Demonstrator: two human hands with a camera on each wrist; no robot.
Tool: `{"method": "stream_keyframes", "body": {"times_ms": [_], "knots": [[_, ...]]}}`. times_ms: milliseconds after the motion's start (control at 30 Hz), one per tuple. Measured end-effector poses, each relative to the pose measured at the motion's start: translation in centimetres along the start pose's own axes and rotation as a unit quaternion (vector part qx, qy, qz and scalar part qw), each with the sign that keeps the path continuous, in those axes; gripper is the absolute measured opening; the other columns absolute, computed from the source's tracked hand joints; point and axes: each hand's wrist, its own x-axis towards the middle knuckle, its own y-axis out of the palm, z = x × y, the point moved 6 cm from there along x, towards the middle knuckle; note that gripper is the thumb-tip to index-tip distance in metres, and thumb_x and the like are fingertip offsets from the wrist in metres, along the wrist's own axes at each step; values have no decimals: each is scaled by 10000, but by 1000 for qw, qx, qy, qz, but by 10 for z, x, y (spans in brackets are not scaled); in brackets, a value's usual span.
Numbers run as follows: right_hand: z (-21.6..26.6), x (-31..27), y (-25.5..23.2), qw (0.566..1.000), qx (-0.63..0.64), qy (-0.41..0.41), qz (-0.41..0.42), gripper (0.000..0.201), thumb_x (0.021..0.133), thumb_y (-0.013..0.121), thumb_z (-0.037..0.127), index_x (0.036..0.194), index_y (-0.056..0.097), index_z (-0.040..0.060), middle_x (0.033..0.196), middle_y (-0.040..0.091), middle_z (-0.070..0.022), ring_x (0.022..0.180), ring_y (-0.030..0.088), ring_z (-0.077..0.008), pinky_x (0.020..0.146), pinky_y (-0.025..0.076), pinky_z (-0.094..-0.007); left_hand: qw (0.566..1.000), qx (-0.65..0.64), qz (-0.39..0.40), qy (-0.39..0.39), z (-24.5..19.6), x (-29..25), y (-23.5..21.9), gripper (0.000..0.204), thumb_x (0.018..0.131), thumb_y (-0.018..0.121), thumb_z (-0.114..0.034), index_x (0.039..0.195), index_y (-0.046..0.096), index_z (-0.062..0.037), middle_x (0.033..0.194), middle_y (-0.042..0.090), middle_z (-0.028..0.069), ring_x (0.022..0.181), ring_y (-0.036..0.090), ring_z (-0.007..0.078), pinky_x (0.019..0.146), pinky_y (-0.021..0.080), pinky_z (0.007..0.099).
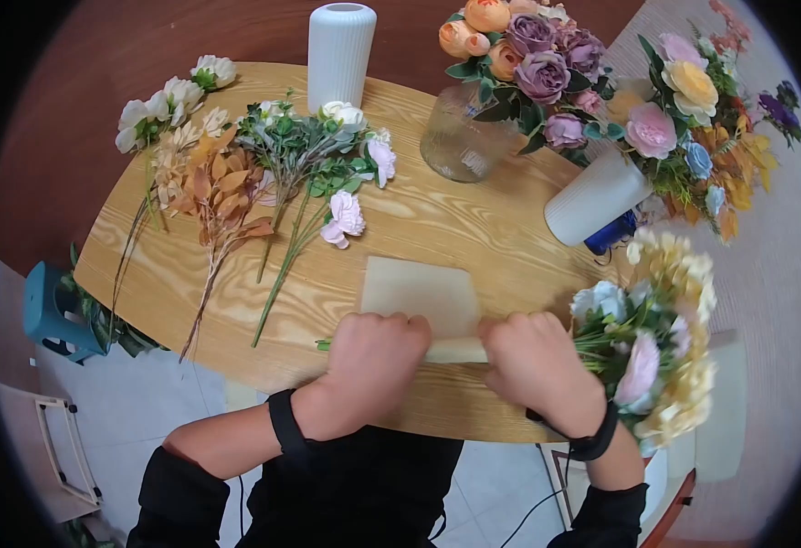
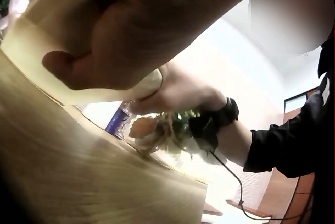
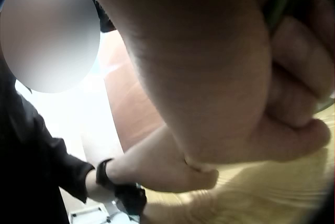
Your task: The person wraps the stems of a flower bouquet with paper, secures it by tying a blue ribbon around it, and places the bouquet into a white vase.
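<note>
Curled fingers [image 3: 299, 53] of both hands [image 1: 375, 370] [image 1: 539, 358] grip beige paper [image 1: 421, 290].

Black top [image 1: 355, 479] is showing plain dark cloth. Left sleeve [image 1: 181, 498] and right sleeve [image 2: 285, 150] are matching it, bunching in creases, leaving left forearm [image 1: 227, 438] and right forearm [image 1: 618, 470] partly bare. Left hand [image 1: 368, 374] and right hand [image 1: 539, 365] are showing uncovered. Black left wristband [image 1: 285, 423] and right wristband [image 1: 599, 442] are fitting closely. Small dark box [image 2: 203, 131] is sitting at right one, thin black cable [image 2: 241, 202] trailing from it. Similar box [image 3: 131, 199] is sitting at left one. Second thin cable [image 1: 242, 502] is hanging near left sleeve.
</note>
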Motion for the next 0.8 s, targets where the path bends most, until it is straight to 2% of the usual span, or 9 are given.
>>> {"method": "stream_keyframes", "body": {"times_ms": [67,233,333,400,533,600,733,767,800], "knots": [[-4,-1,-15,999,33,0,36,150,642,637,61,783,623,12,706,625,-183,710,634,-378,654,506,-449,1000,-3,-18,7,-4,1,-7,50,669,618,-44,704,594,-69,635,610,123,619,631,324,559,473,429],[-8,8,-5,985,88,-15,147,152,649,607,41,795,640,13,730,629,-198,772,625,-397,692,506,-450,994,-65,92,-10,-1,2,2,105,648,626,-36,748,657,-33,728,642,165,703,637,359,656,505,453],[2,21,17,994,69,-54,71,131,663,620,59,787,616,16,719,625,-195,752,624,-386,656,501,-459,986,-91,142,-19,9,5,4,167,629,652,-49,789,682,-8,775,648,197,754,642,371,707,518,451],[12,26,24,995,77,-56,-30,146,666,644,88,775,572,21,701,616,-194,728,625,-365,604,489,-470,978,-100,179,-44,17,9,8,180,626,662,-58,797,683,-3,779,647,206,768,643,374,718,520,449],[15,29,34,998,25,-13,-62,179,657,669,122,756,541,45,700,622,-161,696,636,-328,559,485,-464,953,-113,261,-104,23,12,12,215,623,687,-84,817,686,8,799,650,219,812,651,373,735,527,435],[22,27,27,984,-14,-49,-172,83,685,626,90,705,548,67,724,628,-115,685,659,-269,535,519,-412,954,-110,259,-105,24,13,13,219,617,687,-80,816,685,10,807,651,224,814,650,377,728,526,436],[20,27,39,975,-54,-52,-208,198,639,682,182,763,563,83,744,645,-78,689,652,-277,530,501,-402,968,-76,226,-74,24,13,12,221,598,685,-67,804,680,13,818,651,225,813,643,386,708,522,439],[21,29,42,982,-38,-78,-165,197,633,683,185,757,574,77,728,646,-87,676,653,-281,531,503,-400,969,-76,230,-53,21,12,14,221,598,685,-67,804,680,13,818,651,225,813,643,386,708,522,439],[20,29,45,988,-22,-96,-120,198,626,685,188,751,585,72,712,647,-96,662,653,-286,532,505,-398,981,-53,181,-43,20,11,11,199,607,695,-69,787,666,10,805,650,218,779,641,382,678,516,450]]}}
